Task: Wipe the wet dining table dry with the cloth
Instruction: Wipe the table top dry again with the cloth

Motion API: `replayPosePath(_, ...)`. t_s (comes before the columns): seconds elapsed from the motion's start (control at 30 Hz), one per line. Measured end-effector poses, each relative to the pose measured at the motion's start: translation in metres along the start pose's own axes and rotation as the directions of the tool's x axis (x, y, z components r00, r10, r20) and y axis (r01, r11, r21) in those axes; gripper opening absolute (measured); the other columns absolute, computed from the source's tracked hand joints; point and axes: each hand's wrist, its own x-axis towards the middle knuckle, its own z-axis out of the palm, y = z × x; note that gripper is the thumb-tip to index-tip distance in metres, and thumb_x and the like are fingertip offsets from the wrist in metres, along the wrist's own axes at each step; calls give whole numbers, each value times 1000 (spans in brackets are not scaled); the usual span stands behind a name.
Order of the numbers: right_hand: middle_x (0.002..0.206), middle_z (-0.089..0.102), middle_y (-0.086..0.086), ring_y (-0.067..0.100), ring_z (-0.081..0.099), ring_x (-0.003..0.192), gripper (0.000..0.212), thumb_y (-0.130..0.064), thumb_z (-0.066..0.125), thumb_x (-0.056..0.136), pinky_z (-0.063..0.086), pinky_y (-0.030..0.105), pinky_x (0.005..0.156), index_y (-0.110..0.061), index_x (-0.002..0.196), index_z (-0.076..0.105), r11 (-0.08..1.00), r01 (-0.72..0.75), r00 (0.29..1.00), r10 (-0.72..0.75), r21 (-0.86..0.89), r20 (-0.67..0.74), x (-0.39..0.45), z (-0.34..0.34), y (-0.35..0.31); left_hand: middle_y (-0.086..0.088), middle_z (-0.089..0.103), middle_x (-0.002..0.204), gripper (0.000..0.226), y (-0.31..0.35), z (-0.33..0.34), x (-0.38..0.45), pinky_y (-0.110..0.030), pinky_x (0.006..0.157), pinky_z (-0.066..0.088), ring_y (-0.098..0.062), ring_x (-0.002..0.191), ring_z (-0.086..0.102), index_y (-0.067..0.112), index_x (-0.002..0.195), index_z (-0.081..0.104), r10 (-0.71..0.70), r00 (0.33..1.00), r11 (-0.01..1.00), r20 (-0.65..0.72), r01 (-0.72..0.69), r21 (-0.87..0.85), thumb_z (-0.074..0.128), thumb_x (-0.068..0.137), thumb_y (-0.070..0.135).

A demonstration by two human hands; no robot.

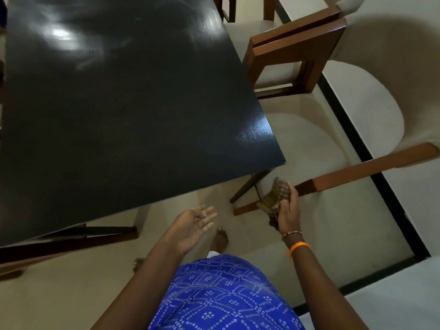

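While the person stands off the near right corner of the dark table (123, 110), both hands hang below its edge, over the pale floor (309, 234). At about five o'clock from that corner, the right hand (289, 210) is closed around a bunched cloth (273, 198), brownish and checked, though the pattern is hard to make out in the blur. That cloth is off the table entirely, held in the air just in front of a wooden chair rail (371, 167). At about seven o'clock from the cloth, well apart from it, the left hand (192, 225) is spread wide, palm up, fingers loose, holding nothing. A beaded bracelet (292, 233) and an orange band (299, 246) sit on the right wrist. The tabletop shines with a bright patch at its far left and a smaller sheen near the right corner. A brown wooden chair (290, 53) stands at two o'clock beside the table's right edge. Blue patterned clothing (226, 298) fills the bottom of the view.
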Motion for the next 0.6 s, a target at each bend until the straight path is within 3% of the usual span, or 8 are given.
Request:
replayPosePath(0.1, 146, 37, 14, 21, 43, 126, 49, 0, 27, 96, 38, 25, 98, -6, 144, 28, 943, -115, 957, 190, 313, -221, 9, 10, -22, -14, 41, 143, 57, 6, -12, -3, -34, 100, 33, -22, 115, 48, 5, 143, 24, 11, 1000, 1000, 1, -11, -28, 29, 87, -5)
replayPosePath(0.17, 151, 31, 12, 19, 39, 129, 50, -2, 25, 97, 36, 27, 105, -8, 147, 22, 929, -109, 923, 227, 353, -312, 23, 18, -41, -13, 42, 143, 54, 9, -24, -7, -35, 101, 33, -22, 115, 49, 5, 143, 26, 14, 1000, 999, 7, -13, -50, 29, 89, -3)
replayPosePath(0.23, 150, 33, 10, 23, 43, 129, 52, -1, 24, 96, 38, 31, 108, -9, 147, 21, 946, -86, 909, 204, 314, -364, 38, 30, -59, -13, 42, 143, 51, 11, -37, -11, -36, 103, 33, -23, 117, 49, 5, 142, 28, 17, 1000, 996, 12, -16, -83, 29, 92, 0)
replayPosePath(0.3, 140, 41, 13, 24, 54, 111, 48, -7, 28, 97, 47, 23, 97, -10, 145, 27, 963, -137, 906, 217, 232, -365, 47, 52, -75, -13, 41, 144, 49, 14, -56, -17, -37, 106, 31, -25, 124, 45, 6, 142, 28, 8, 1000, 994, 13, -6, -107, 29, 93, 2)
replayPosePath(0.33, 140, 39, 17, 27, 53, 110, 48, -10, 32, 97, 45, 27, 98, -10, 145, 29, 964, -187, 898, 246, 189, -365, 46, 65, -82, -13, 41, 144, 49, 15, -67, -21, -37, 108, 30, -25, 128, 43, 6, 142, 27, 6, 1000, 992, 6, -5, -129, 28, 93, 2)
replayPosePath(0.4, 145, 27, 21, 36, 45, 122, 52, -10, 38, 95, 37, 37, 106, -11, 146, 27, 940, -303, 851, 340, 156, -400, 41, 87, -91, -13, 40, 145, 50, 18, -87, -30, -38, 110, 28, -26, 131, 40, 6, 143, 26, 21, 1000, 985, -14, -23, -171, 28, 93, 2)
replayPosePath(0.47, 146, 23, 19, 39, 41, 125, 55, -9, 40, 92, 35, 39, 106, -12, 145, 26, 916, -366, 815, 400, 163, -419, 26, 114, -99, -13, 40, 145, 50, 23, -111, -41, -38, 110, 27, -26, 131, 40, 6, 143, 26, 40, 998, 976, -50, -50, -210, 29, 93, 3)
replayPosePath(0.6, 145, 25, 18, 39, 39, 127, 58, -8, 44, 89, 35, 41, 107, -13, 143, 26, 911, -383, 811, 410, 151, -418, -34, 177, -110, -12, 44, 142, 46, 27, -161, -61, -38, 111, 28, -25, 130, 42, 6, 141, 30, 34, 993, 958, -113, -65, -280, 29, 95, 5)
